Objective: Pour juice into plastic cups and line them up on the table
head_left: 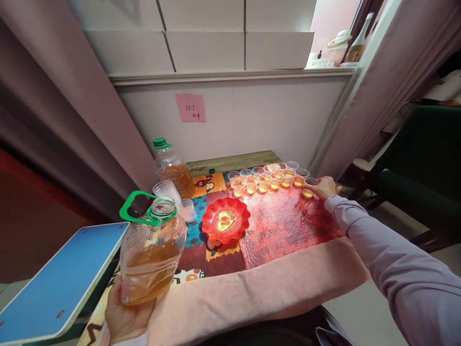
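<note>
My left hand (127, 312) is wrapped round the lower part of a large clear plastic jug (153, 262). The jug has no cap on, its green handle (135, 206) sticks out at the neck, and amber liquid fills its lower part. Over at the right end of the table, my right hand (324, 187) has its fingers closed on the rim of a clear plastic cup (309, 192) holding a little amber liquid. That cup ends the front row of several similar cups (264, 183); a second row stands behind.
A red scalloped plate (211, 226) lies mid-table. A capped jug (175, 178) of amber liquid stands at the back left, beside stacked clear cups (166, 192). A loose green cap (212, 171) lies near the back. A blue board (61, 283) is at left, a dark chair (425, 154) at right.
</note>
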